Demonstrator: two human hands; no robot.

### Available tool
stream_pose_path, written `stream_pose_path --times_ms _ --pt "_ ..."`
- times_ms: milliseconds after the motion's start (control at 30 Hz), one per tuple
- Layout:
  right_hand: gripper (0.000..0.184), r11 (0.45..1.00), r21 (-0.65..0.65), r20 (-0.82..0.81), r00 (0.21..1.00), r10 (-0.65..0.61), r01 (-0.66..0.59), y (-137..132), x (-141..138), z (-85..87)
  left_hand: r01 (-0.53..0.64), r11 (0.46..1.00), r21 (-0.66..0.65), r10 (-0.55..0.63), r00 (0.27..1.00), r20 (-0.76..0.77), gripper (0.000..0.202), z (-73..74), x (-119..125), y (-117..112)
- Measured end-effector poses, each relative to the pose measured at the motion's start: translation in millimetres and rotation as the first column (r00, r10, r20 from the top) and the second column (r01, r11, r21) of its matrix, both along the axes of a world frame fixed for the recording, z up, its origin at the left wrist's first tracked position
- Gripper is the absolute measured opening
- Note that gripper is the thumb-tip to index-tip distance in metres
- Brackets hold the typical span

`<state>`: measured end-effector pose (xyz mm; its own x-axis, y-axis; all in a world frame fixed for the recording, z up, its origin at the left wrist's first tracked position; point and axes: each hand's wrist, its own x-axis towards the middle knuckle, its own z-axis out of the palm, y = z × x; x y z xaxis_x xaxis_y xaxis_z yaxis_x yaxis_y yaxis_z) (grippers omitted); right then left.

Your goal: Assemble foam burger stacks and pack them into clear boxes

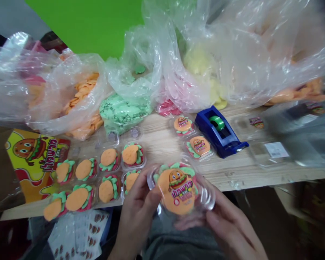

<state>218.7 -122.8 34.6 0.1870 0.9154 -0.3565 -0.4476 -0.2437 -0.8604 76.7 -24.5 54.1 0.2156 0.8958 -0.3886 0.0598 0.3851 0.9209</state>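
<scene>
Now the left hand [135, 213] and right hand [233, 227] hold a round clear plastic tray [208, 202] between them, over the near edge of the worktop [233, 173]. The left thumb lies across the tray's front and the right fingers curl beneath it; neither hand is spread wide, and both grip only this one tray. An orange burger label [177, 191] faces up toward the person, its top pointing to the far side; being round, the tray shows no long axis. Below the edge to the left lies a sheet of small burger stickers [78, 231]. The worktop carries eight unlabelled trays of burger-shaped sweets [108, 159], two labelled trays [199, 146] and one printed burger card [36, 160]. Bare wood opens right of the hands, up to one blue tape dispenser [219, 131]. Farther back, plastic bags [78, 97] of orange, green, pink and yellow pieces heap before a green backdrop [83, 21].
</scene>
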Motion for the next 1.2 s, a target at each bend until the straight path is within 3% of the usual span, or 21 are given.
stream_pose_path --times_ms 100,333,600,800,867,967,1033,1100,1200 --pt "0.054 0.998 -0.050 -0.133 0.990 0.040 -0.047 8 0 5.3 0.019 0.999 -0.049 -0.016 0.998 0.066 0.043 -4.5 0 2" --pt "0.037 0.988 -0.119 -0.163 0.980 -0.116 0.098 21 -4 12.5 0.029 0.998 -0.062 -0.016 0.979 0.202 0.037 -9.1 3 0" --pt "0.047 0.992 -0.089 -0.144 0.986 0.081 -0.094 16 8 12.6 0.065 0.994 -0.085 -0.042 0.969 0.245 0.033 -13.6 -2 6" --pt "0.051 0.992 0.046 -0.361 0.924 0.124 -0.115 14 14 9.7 0.050 0.998 -0.032 -0.043 0.979 0.199 0.029 -2.2 -2 7" --pt "0.047 0.999 0.022 -0.370 0.927 0.053 -0.048 15 13 8.8 0.089 0.996 -0.007 -0.087 0.984 0.155 0.031 1.6 -2 7" --pt "0.034 0.987 -0.112 -0.300 0.943 -0.145 0.116 16 8 9.2 0.155 0.987 0.047 -0.160 0.976 0.149 0.040 4.8 1 3" --pt "0.034 0.983 -0.118 -0.267 0.948 -0.171 0.144 16 4 9.0 0.071 0.991 0.112 -0.089 0.982 0.168 0.047 5.0 7 -4" --pt "0.034 0.983 -0.101 -0.252 0.952 -0.172 0.151 16 3 7.9 -0.100 0.971 0.219 0.062 0.983 0.175 0.047 3.7 15 -11" --pt "0.031 0.981 -0.087 -0.250 0.950 -0.188 0.172 16 3 4.3 -0.234 0.865 0.444 0.222 0.972 0.078 0.033 0.8 24 -18"
